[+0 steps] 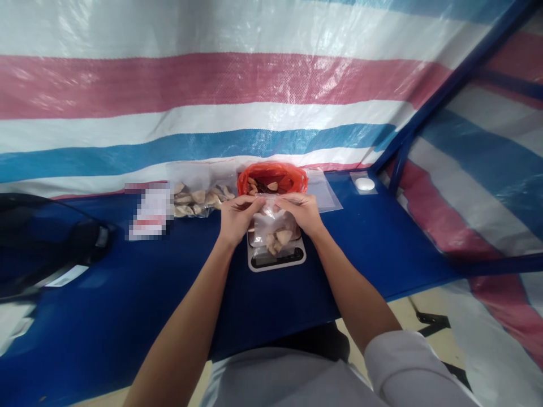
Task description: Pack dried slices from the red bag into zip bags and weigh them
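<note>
Item: clear zip bag point(275, 229) of pale pieces, sitting on scale point(276, 257); left hand point(237, 217) and right hand point(300, 212) pinching its top; no legible writing.

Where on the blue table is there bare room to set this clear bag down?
Bare blue table lies right of the small white scale, out to the blue frame, and in front of the scale toward the near edge. Crowded: behind both hands, left hand and right hand, where the orange plastic bag and the filled clear bag sit.
</note>
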Demonstrator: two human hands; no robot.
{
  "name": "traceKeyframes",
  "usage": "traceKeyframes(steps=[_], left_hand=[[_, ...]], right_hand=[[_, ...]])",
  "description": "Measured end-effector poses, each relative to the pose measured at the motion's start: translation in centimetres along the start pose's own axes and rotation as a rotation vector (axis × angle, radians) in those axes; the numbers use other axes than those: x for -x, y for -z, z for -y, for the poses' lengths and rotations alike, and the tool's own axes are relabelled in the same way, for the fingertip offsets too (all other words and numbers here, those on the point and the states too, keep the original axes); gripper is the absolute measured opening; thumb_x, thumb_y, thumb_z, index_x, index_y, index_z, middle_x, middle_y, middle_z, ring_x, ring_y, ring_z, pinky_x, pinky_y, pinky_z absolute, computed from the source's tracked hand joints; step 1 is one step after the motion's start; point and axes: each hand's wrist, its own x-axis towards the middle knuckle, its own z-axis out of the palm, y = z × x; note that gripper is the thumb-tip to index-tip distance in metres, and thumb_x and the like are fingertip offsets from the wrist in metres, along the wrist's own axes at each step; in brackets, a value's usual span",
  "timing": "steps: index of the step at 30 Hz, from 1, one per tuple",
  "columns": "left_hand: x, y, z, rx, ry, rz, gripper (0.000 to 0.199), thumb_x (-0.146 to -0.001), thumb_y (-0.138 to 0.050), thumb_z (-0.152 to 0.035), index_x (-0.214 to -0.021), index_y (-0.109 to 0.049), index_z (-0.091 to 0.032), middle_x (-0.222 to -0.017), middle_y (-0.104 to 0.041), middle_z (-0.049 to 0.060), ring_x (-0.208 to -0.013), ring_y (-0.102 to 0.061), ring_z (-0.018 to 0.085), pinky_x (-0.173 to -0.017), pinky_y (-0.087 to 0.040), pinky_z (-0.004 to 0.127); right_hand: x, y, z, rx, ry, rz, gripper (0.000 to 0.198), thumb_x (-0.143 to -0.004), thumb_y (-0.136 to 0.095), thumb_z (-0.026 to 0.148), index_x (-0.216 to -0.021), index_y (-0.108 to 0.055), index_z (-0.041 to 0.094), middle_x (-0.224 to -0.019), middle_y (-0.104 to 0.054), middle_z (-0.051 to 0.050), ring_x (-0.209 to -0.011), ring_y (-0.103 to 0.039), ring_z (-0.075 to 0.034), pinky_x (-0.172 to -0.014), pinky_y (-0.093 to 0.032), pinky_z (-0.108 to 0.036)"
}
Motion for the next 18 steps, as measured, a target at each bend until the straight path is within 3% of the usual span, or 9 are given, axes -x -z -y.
traceKeyframes(steps=[7, 18], left_hand=[[0.0, -0.1, -0.4, -0.004, 0.007, 0.030, 0.024, -0.068, -0.084, -0.041, -0.070, -0.078, -0.018, -0.061, -0.072, 0.002, -0.056, -0.063, 0.014, -0.058, -0.052, 0.024], [-0.3, 0.4, -0.1, 0.014, 0.027, -0.029, 0.026, -0.064, -0.087, -0.042, -0.067, -0.077, -0.018, -0.062, -0.073, 0.003, -0.057, -0.065, 0.015, -0.059, -0.053, 0.025]], right_hand=[[0.0, 0.1, 0.1, 0.002, -0.014, 0.027, 0.028, -0.073, -0.078, 0.047, -0.071, -0.077, 0.019, -0.069, -0.075, -0.003, -0.066, -0.068, -0.017, -0.061, -0.054, -0.028], [-0.1, 1.1, 0.0, 0.011, -0.019, 0.039, 0.025, -0.075, -0.078, 0.046, -0.073, -0.080, 0.021, -0.074, -0.076, -0.002, -0.066, -0.067, -0.017, -0.066, -0.054, -0.030]])
